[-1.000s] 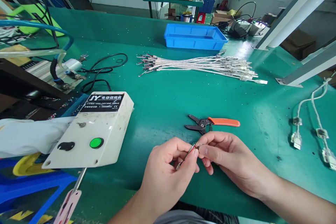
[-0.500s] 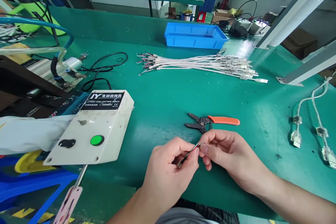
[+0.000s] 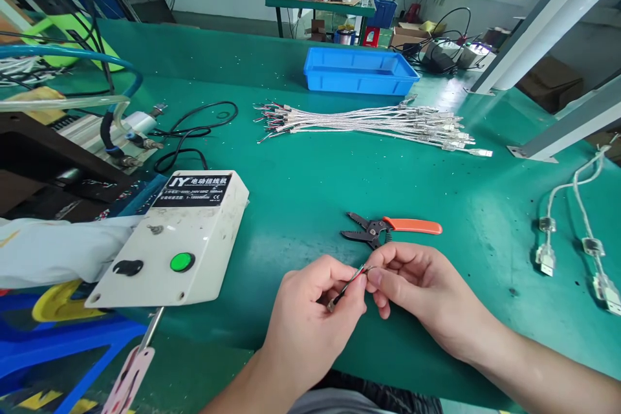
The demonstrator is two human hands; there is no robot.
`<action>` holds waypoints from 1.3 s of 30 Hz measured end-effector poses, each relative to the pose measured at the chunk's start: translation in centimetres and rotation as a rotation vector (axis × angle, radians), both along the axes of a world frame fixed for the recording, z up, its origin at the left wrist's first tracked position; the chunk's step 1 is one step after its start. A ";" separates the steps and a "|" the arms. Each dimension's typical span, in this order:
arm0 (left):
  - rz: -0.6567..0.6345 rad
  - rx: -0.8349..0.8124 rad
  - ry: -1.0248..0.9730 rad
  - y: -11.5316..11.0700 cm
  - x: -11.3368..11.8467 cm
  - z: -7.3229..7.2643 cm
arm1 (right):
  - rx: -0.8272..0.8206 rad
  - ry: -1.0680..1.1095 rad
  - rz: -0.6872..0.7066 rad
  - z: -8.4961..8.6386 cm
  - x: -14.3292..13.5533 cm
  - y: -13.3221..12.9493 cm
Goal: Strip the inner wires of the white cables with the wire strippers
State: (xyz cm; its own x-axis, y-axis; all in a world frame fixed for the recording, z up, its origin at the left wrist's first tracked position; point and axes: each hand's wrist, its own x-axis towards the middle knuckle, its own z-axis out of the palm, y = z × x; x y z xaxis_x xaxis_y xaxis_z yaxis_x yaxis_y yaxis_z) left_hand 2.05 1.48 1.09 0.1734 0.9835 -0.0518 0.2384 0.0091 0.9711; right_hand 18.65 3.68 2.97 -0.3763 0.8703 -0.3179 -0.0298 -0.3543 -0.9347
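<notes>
My left hand (image 3: 317, 314) pinches the stripped end of a cable (image 3: 345, 290), whose thin red, black and green wires come out between thumb and forefinger. Thumb and forefinger of my right hand (image 3: 412, 291) are closed on the tips of those wires, right against the left fingertips. The rest of this cable is hidden by the left hand. Just beyond the hands lie wire strippers (image 3: 376, 229) with an orange handle, jaws spread and pointing left.
A white control box (image 3: 204, 239) with a green button stands at left. Farther back are a bundle of white USB cables (image 3: 363, 121) and a blue bin (image 3: 361, 81). Two cables with USB plugs (image 3: 546, 259) hang down at right, near a grey metal post (image 3: 553, 19).
The camera view has shifted slightly. Both hands keep the same hold on the wires, with hardly any finger movement.
</notes>
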 end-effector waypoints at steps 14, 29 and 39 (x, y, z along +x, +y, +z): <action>0.016 0.048 -0.010 -0.2 0.1 -0.6 | 0.033 -0.054 -0.046 0.1 -0.2 0.0; -0.160 -0.145 -0.158 0.1 -0.8 0.2 | 0.237 -0.167 -0.008 -0.4 0.2 -1.3; -0.206 -0.362 -0.359 0.8 -1.4 1.0 | 0.353 -0.210 -0.170 0.1 0.1 -0.3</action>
